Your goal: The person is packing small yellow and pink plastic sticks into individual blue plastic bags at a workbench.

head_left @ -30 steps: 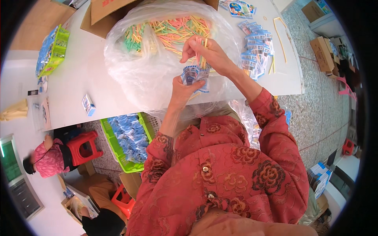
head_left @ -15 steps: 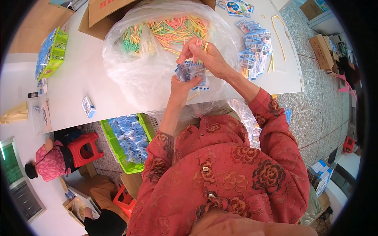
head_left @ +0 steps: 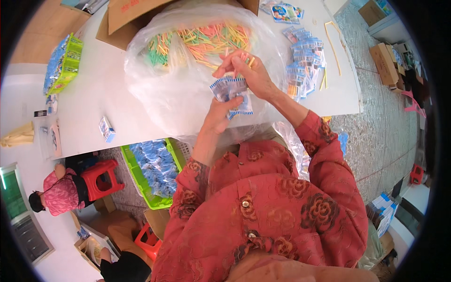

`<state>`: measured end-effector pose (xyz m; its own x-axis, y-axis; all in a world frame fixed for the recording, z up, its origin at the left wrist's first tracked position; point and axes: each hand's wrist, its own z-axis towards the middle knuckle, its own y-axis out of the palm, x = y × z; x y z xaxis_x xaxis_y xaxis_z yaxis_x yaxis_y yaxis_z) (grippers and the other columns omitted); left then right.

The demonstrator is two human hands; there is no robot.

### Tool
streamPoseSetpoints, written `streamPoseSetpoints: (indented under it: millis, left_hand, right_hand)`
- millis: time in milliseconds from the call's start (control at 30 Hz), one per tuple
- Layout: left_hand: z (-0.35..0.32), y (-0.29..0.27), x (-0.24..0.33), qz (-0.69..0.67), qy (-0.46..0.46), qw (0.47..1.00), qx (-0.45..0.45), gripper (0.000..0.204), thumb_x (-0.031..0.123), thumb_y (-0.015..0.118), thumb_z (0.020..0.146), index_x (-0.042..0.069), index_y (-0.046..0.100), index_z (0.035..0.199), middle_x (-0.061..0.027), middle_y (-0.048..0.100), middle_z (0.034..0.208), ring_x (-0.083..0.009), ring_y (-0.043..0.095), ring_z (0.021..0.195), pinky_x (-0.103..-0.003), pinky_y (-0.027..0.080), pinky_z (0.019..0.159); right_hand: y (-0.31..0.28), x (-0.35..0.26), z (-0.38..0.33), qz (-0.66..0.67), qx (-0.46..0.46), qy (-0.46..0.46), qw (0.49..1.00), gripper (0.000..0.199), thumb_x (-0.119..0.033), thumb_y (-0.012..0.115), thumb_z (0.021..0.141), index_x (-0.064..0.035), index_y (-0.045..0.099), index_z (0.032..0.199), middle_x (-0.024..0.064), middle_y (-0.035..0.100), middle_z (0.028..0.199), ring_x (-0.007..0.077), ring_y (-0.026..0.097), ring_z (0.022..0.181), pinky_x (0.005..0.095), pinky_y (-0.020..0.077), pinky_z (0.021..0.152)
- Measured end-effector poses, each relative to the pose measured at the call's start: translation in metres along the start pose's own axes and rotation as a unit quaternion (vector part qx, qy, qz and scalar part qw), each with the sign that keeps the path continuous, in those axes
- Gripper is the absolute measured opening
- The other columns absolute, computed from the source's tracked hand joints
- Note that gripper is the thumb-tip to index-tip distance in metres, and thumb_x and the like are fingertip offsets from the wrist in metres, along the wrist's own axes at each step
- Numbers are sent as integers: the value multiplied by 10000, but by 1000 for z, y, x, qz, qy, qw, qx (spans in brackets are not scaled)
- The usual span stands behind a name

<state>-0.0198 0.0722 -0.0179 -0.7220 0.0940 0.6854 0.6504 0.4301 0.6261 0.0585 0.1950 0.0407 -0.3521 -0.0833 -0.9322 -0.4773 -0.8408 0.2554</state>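
My left hand (head_left: 221, 115) is closed on small blue-and-white plastic packets (head_left: 229, 86), with the thumb pressed on their front. Just above the packets is my right hand (head_left: 257, 77), its fingers curled around a few thin pink and yellow sticks (head_left: 251, 61). The lower ends of these sticks are near the packets' upper edge; whether any are inside, I cannot tell. Beyond both hands, a large clear plastic bag (head_left: 159, 101) lies spread on the white table, with a heap of pink, yellow and green sticks (head_left: 211, 41) in it.
Filled packets (head_left: 305, 61) lie overlapped at the right of the white table (head_left: 80, 127). A cardboard box (head_left: 136, 19) stands behind the bag. Green baskets of blue packets are at the far left (head_left: 70, 63) and below the table edge (head_left: 136, 176). Other people sit at the lower left.
The packets and my left hand have moved slightly down and to the right. My right hand has also dropped a little, still around the sticks.
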Motion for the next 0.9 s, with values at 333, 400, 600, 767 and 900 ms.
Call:
streamPoseSetpoints:
  millis: [333,400,600,767,900]
  left_hand:
    - [-3,1,-4,-45,-36,998,5,432,-20,628,758,93,459,1139,-8,554,1038,-149,561,931,-306,479,807]
    - [-2,1,-1,36,17,999,5,412,-28,626,750,81,475,1118,-9,560,1021,-143,558,928,-293,479,786]
    - [-2,7,10,123,94,988,22,377,-42,643,718,62,524,1060,-8,586,971,-120,564,880,-274,470,765]
    - [3,5,18,148,123,980,42,335,-43,679,684,45,572,990,-7,608,911,-106,577,824,-263,474,750]
    - [10,4,25,178,151,971,50,294,-30,695,680,25,602,953,-20,623,880,-104,589,784,-260,487,733]
  right_hand:
    - [-1,1,-1,5,-36,10,999,283,-260,405,942,-40,569,874,63,610,890,123,569,864,264,441,788]
    - [-1,1,0,12,-49,25,998,277,-259,412,940,-42,570,872,57,609,893,120,565,866,259,436,784]
    - [-3,3,3,-12,-59,70,996,292,-279,428,933,-39,587,881,38,609,917,104,541,901,264,419,814]
    - [-4,6,7,-19,-58,77,995,309,-296,435,928,-38,602,895,51,596,1014,113,521,971,268,399,855]
    - [-12,3,15,-79,-72,50,993,339,-321,424,928,-35,602,963,82,513,1182,161,436,1123,315,325,953]
